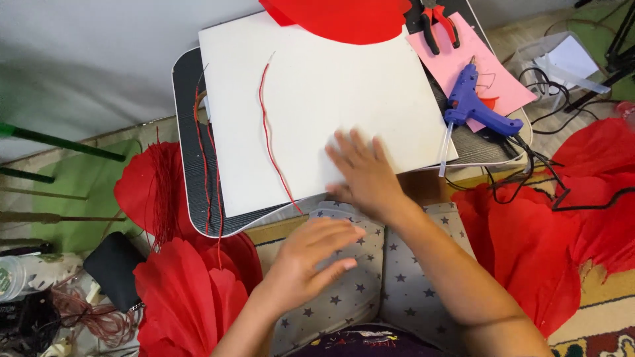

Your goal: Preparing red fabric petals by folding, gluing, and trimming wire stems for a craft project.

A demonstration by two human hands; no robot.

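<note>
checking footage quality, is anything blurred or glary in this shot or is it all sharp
Head view: both hands are motion-blurred, the right hand on the white board and the left hand over the lap; the board is bright but keeps its edges, with no hard glare; the blue glue gun and the red wire are sharp; shadows are soft.
</note>
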